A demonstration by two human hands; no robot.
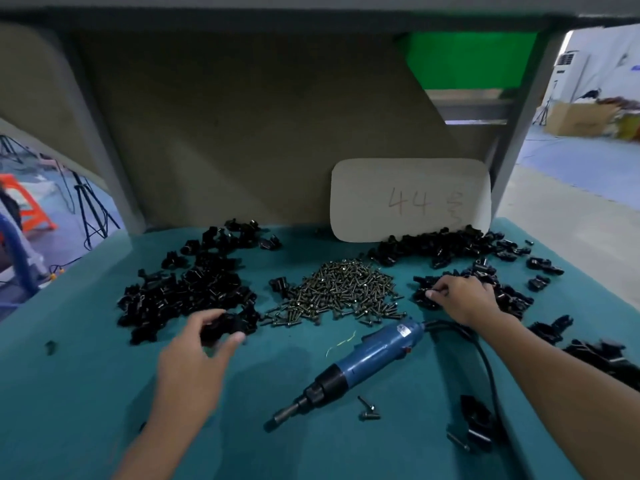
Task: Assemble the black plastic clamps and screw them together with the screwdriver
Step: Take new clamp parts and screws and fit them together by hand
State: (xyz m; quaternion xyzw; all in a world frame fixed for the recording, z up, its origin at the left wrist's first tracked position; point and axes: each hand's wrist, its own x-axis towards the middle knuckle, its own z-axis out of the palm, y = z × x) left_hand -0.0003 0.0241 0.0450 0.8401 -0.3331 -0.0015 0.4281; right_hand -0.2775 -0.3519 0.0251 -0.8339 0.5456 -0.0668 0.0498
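both hands (194, 344) (460, 299) grip black clamp pieces (221, 327).

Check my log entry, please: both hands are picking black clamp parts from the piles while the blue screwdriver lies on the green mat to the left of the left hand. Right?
Not quite. In the head view the blue screwdriver lies between the hands, right of the left hand. Both hands, including the right hand, are at the clamp parts.

The left hand (194, 355) partly covers a black clamp part (221, 329); its shape is indistinct. The right-side clamp pile (602, 358) is blurred and cut off by the frame edge.
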